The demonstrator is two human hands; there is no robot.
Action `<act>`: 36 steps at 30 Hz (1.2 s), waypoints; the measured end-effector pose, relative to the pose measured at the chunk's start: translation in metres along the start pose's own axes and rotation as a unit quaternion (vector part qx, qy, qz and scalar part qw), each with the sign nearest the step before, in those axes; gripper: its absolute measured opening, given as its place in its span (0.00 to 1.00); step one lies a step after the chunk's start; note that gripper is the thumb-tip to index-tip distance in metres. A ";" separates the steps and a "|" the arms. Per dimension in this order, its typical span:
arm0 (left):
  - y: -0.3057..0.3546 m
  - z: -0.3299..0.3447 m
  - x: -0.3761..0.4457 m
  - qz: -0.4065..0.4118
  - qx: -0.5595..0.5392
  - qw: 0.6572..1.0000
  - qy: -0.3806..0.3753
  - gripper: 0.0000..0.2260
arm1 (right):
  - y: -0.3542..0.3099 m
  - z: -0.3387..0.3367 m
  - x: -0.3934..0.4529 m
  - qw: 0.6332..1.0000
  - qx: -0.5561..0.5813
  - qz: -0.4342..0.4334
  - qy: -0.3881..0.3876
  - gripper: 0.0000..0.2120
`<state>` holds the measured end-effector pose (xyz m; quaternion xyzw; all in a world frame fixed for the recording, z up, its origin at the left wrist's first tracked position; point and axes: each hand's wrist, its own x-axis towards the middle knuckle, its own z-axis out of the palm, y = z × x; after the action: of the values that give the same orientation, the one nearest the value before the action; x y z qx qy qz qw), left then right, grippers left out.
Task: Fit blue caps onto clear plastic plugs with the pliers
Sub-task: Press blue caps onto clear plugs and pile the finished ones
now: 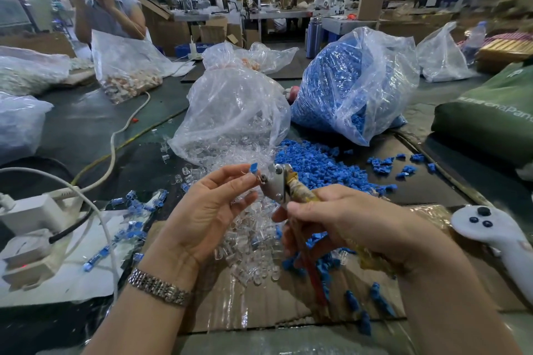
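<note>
**Progress of cap fitting at the bench, head view**

Work in mid-run, with one piece in hand. The left hand [207, 204], palm up, pinches a single blue cap [253, 167] between thumb and fingertips and holds it at the nose of the pliers [278, 184]. Whether a clear plug already sits under the cap cannot be told; the piece is too small. The right hand [340, 219] is wrapped around the tape-bound handles of the pliers, metal head pointing toward the cap; how the jaws stand is not visible.

Done so far, judging by what lies on the bench: a scatter of finished pieces [135, 204], clear bodies with blue ends, lies to the left beside the white power strip [31, 210], some on a white sheet.

Left to do: far more. A loose heap of clear plugs [248, 242] lies between and below the hands on cardboard [259, 305], fed from the open clear bag [233, 115] behind it. Loose blue caps [317, 167] spread across the dark table [86, 130] to the right, and a large bag of blue caps [354, 81] stands nearly full beyond them. The finished share thus appears small against the stock.

Bystanders: a second person [106, 0] at the far left, a white controller [501, 236] at the right edge.
</note>
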<state>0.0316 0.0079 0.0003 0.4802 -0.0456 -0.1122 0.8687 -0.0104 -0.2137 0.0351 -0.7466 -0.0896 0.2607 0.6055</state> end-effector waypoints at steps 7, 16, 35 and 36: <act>-0.002 0.003 0.000 0.028 0.061 0.998 -0.007 0.08 | 0.000 0.009 0.002 0.997 -0.069 0.002 0.015 0.28; -0.002 0.008 -0.006 0.065 0.190 0.980 0.017 0.09 | 0.006 0.015 0.009 0.995 -0.091 0.012 0.035 0.27; 0.007 -0.018 -0.003 0.153 0.344 0.910 0.175 0.06 | 0.004 0.002 0.008 0.992 -0.102 -0.012 0.075 0.25; 0.011 -0.023 -0.003 0.167 0.406 0.867 0.237 0.06 | 0.003 -0.003 0.005 0.991 -0.090 -0.018 0.095 0.24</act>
<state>0.0342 0.0332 -0.0030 0.7879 0.0403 0.1805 0.5874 -0.0052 -0.2148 0.0311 -0.8177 -0.0681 0.1686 0.5462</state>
